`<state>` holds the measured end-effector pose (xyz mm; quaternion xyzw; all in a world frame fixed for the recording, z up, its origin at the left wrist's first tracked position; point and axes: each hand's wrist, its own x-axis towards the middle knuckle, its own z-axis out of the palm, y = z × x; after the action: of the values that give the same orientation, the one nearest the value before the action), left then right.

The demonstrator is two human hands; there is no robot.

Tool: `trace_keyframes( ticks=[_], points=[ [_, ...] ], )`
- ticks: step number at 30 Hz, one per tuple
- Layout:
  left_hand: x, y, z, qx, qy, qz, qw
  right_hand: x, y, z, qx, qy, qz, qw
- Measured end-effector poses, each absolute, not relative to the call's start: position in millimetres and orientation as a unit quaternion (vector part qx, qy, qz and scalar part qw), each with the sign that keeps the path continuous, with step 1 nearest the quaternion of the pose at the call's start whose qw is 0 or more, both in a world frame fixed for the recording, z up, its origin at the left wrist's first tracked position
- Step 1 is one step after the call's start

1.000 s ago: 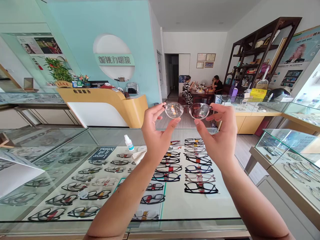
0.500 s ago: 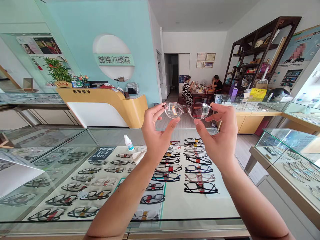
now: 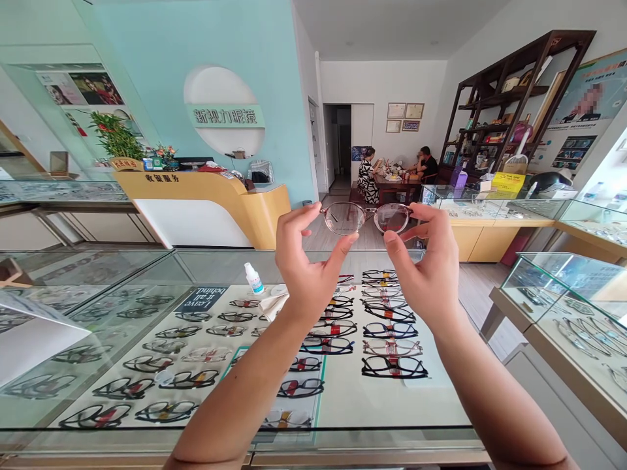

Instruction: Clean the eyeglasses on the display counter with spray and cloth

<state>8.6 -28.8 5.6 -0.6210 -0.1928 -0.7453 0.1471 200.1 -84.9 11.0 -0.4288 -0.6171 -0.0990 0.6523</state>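
A pair of eyeglasses point(image 3: 345, 218) with thin rims and round clear lenses is held up at arm's length above the glass display counter point(image 3: 386, 411). My left hand point(image 3: 306, 261) pinches its left side, thumb at the lower rim and fingers at the upper outer corner. On the other side my right hand point(image 3: 427, 261) grips the frame the same way. Below them, rows of eyeglasses point(image 3: 394, 367) lie on the counter. A white spray bottle point(image 3: 253, 279) stands left of my left hand, beside a pale folded cloth point(image 3: 273, 304).
A dark sign point(image 3: 202, 299) lies among the frames at left. Another glass showcase point(image 3: 568, 294) stands at right. Farther back are a wooden reception desk point(image 3: 206, 209), a dark shelf point(image 3: 509, 98), and two people seated at a table point(image 3: 394, 186).
The eyeglasses have turned slightly, so the left lens looks wider and the right one narrower. My right hand has shifted a little to the left.
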Motion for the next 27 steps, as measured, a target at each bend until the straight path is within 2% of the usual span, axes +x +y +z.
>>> trace_keyframes(
  ticks=[7,15,20,27],
  points=[
    [7.4,-29.3,5.7,-0.615,-0.22,-0.739,0.166,199.9,-84.7,10.7,-0.423,-0.617,-0.109,0.654],
    [5.9,-3.2,-0.7,-0.629,-0.188,-0.754,0.015,199.6,-76.9,11.0,-0.313,-0.6,-0.103,0.728],
    [7.8,2.0,-3.6,-0.624,-0.168,-0.761,0.053,197.0,-71.7,11.4,-0.296,-0.584,-0.075,0.752],
    [7.8,-8.2,-4.5,-0.604,-0.169,-0.77,0.112,203.3,-64.0,12.8,-0.313,-0.567,0.042,0.761]
  ],
)
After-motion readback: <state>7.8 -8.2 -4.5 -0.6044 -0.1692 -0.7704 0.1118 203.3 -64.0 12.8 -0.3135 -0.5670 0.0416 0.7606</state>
